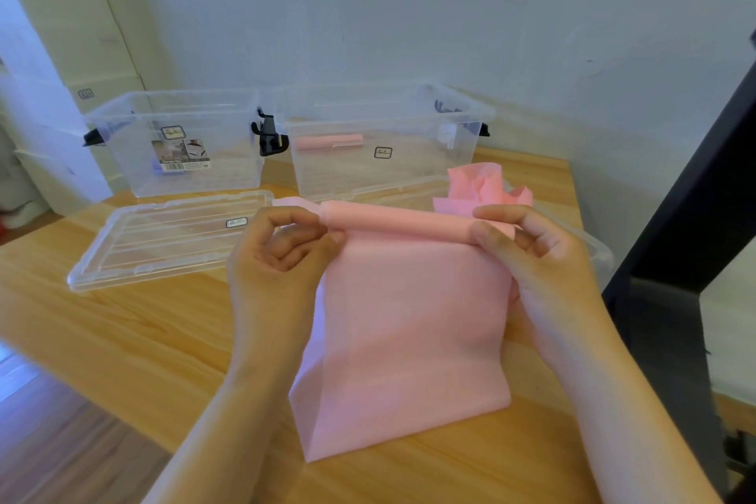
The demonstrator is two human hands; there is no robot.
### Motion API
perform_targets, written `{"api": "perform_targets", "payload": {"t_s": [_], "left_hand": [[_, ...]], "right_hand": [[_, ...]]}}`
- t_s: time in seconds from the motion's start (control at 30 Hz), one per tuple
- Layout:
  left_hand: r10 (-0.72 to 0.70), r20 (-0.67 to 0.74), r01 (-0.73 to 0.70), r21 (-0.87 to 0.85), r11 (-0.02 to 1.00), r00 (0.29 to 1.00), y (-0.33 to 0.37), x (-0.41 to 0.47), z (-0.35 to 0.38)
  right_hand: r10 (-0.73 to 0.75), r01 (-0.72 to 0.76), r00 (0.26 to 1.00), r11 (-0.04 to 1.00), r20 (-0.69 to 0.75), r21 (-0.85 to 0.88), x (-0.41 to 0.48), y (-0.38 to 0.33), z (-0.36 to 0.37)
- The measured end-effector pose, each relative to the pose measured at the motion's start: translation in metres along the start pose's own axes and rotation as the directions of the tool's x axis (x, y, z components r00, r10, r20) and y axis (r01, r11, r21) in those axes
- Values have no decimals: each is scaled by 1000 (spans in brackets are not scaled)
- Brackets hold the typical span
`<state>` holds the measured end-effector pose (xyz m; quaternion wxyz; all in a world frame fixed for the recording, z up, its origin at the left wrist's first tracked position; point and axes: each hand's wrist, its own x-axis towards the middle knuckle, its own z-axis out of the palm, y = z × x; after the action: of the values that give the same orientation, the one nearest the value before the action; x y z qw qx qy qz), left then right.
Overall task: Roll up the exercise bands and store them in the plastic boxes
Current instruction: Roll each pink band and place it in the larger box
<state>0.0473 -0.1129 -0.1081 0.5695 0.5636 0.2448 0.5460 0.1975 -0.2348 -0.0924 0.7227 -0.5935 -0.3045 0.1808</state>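
Fingers of left hand (282, 245) and right hand (527, 245) pinch the roll ends of the pink band (405, 323) at frame centre — thin, limp (probably slippery), so hold the ends tight.

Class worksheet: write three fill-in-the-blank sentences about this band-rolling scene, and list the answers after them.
1. The left hand and right hand are rolling up a band whose colour is ___.
2. The box holding a finished roll stands to the ___ of the labelled box.
3. Behind the clear lid, the wooden table holds ___ open boxes.
Answers: pink; right; two.
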Motion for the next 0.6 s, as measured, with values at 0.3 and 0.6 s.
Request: {"api": "perform_targets", "payload": {"t_s": [0.3, 0.6], "left_hand": [[214, -57, -195, 244, 950, 975, -7, -1, -1], [347, 10, -321, 402, 857, 938, -3, -4, 1]], "right_hand": [[20, -18, 999, 999, 37, -32, -3, -1, 1], [48, -48, 997, 999, 55, 0, -2, 0, -2]]}}
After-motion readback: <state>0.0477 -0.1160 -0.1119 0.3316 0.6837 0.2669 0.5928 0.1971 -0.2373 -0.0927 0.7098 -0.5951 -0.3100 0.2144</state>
